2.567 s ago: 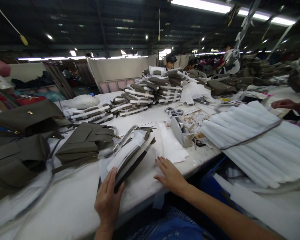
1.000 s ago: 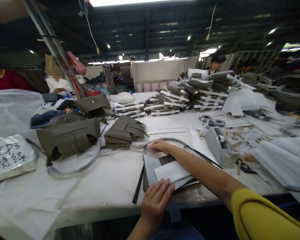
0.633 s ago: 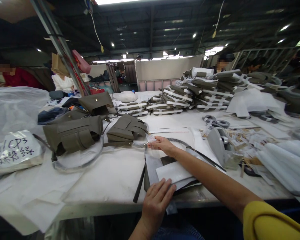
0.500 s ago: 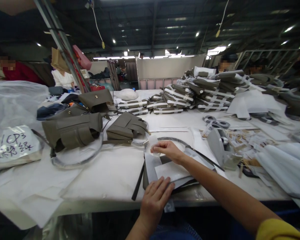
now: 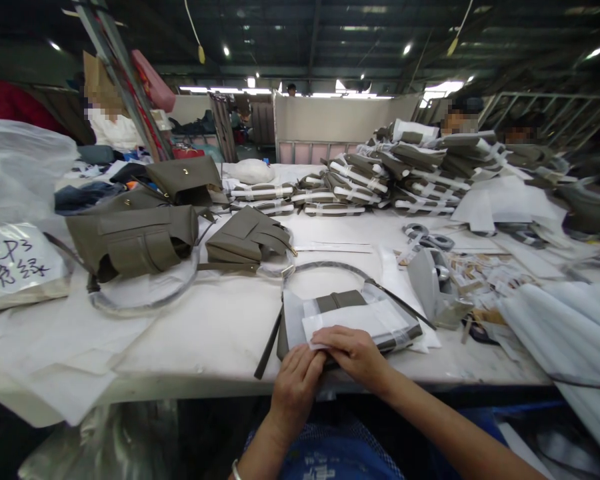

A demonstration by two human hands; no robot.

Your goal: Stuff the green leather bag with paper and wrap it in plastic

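A flat olive-grey bag [image 5: 337,303] wrapped in white paper lies at the near edge of the white table [image 5: 215,333]. A white paper sheet [image 5: 353,321] covers its front. My left hand [image 5: 296,385] rests on the bag's near edge with the fingers together and curled. My right hand [image 5: 356,352] sits beside it, fingertips pressing down on the paper's near corner. The bag's wrapped strap [image 5: 325,268] loops away behind it.
Unwrapped olive bags [image 5: 135,243] lie at the left, one folded [image 5: 247,240] in the middle. Stacks of wrapped bags [image 5: 380,180] fill the back. A tape dispenser [image 5: 433,287] and rolled white sheets [image 5: 565,320] are at the right. Other people stand behind.
My right hand drew back from the strap's far end to the near edge of the bag, beside my left hand. The paper now lies folded over the bag's front.
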